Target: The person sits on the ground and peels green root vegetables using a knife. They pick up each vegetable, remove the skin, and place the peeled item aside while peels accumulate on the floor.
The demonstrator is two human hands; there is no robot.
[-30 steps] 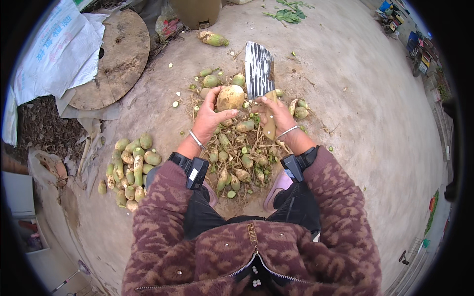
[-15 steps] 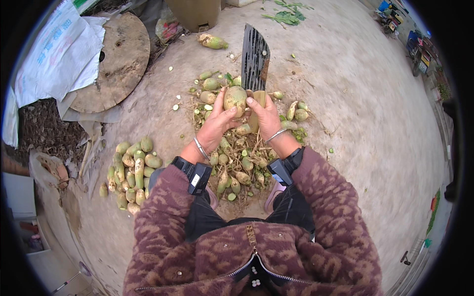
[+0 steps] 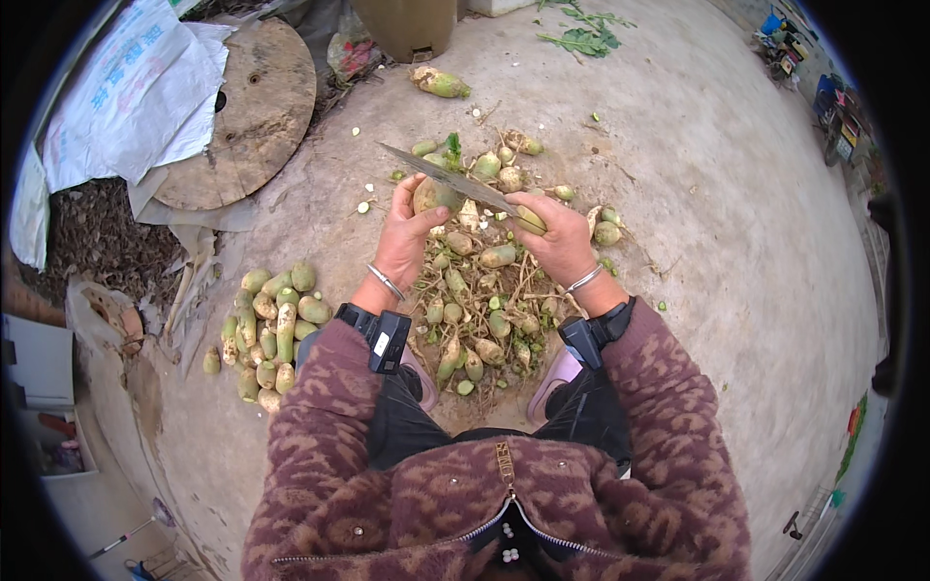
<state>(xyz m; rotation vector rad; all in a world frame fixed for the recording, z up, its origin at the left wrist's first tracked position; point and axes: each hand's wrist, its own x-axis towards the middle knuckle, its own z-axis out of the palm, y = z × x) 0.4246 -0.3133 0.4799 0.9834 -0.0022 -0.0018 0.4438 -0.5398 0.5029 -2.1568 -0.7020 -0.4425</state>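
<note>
My left hand (image 3: pixel 400 244) is closed around a round green radish (image 3: pixel 432 199), holding it above the pile between my feet. In my right hand (image 3: pixel 564 244) is a cleaver (image 3: pixel 455 181), gripped by its pale wooden handle. The blade slants up to the left, nearly edge-on, and crosses over the top of the held radish; whether it touches cannot be made out. Beneath my hands lies a heap of radishes (image 3: pixel 498 257) with stringy roots and bits of green stalk.
A second heap of radishes (image 3: pixel 286 329) sits at left. One large radish (image 3: pixel 441 82) lies farther off, near a brown bin (image 3: pixel 412 29). A wooden disc (image 3: pixel 262 107) and white sacks (image 3: pixel 136 87) are at the far left. Torn leaves (image 3: pixel 586 41) lie at the back.
The cleaver has swung from upright to slanting left, its blade now over the radish. My hands have moved apart, and the view has shifted slightly.
</note>
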